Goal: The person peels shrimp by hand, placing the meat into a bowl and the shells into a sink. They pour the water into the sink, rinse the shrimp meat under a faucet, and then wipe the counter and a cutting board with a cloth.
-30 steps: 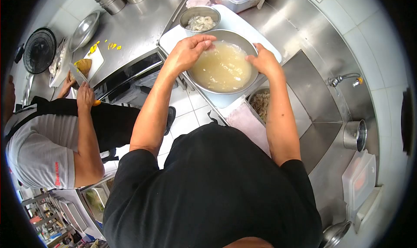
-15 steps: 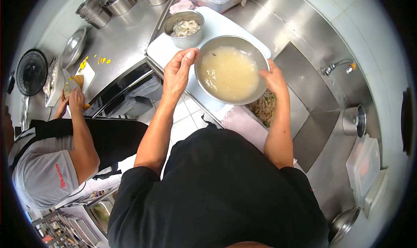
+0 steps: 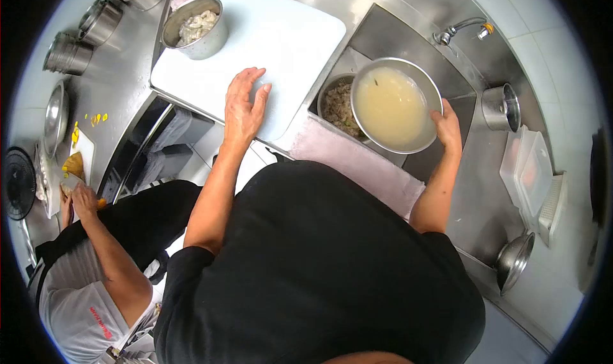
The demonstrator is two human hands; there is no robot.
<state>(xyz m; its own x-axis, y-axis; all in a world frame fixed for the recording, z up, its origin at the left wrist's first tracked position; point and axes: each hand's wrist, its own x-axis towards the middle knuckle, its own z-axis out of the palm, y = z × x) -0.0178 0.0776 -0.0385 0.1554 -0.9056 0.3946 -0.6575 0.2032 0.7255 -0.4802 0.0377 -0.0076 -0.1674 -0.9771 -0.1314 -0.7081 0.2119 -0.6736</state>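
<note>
My right hand (image 3: 449, 126) grips the rim of a steel bowl (image 3: 434, 89) over the sink. Cloudy yellowish liquid (image 3: 389, 105) fills much of the bowl, with a small dark bit floating in it. My left hand (image 3: 246, 105) holds nothing; its fingers are apart above the white cutting board (image 3: 290, 38). At the board's far left corner stands a metal pot (image 3: 207, 44) with pale, wet pieces of food (image 3: 196, 27) in it. Partly hidden beneath the bowl, a container of brownish scraps (image 3: 338, 105) sits in the sink (image 3: 415, 45).
A tap (image 3: 460, 29) is on the wall behind the sink. A pink towel (image 3: 351, 160) hangs along the front edge. To the right are a steel pot (image 3: 500, 107) and plastic containers (image 3: 527, 169). At the left, a co-worker (image 3: 96, 268) cuts yellow food beside metal bowls.
The bowl has moved right, from over the board's edge to over the sink. My left hand has let go of its rim. The view has shifted to the right.
</note>
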